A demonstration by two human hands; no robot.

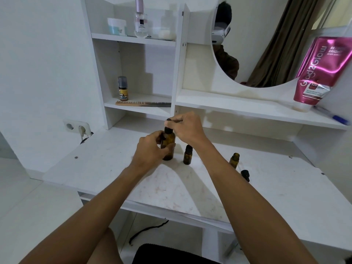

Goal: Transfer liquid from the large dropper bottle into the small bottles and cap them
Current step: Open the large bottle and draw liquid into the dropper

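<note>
Left hand (150, 149) wrapped around large amber dropper bottle (168, 145) on tabletop (95, 168); right hand (187, 128) fingers pinching its dropper cap (168, 129). Just right, capped small bottle (188, 154); farther right, open small bottle (234, 160) unfilled, loose cap (245, 175) beside

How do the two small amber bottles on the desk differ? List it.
The small bottle nearer the large bottle wears a black cap; the small bottle farther right is open, its mouth bare. The capped one stands clear in view; the open one is partly hidden behind the right forearm. A loose black cap lies near the open one. Both are amber glass, upright, and untouched by either hand.
</note>
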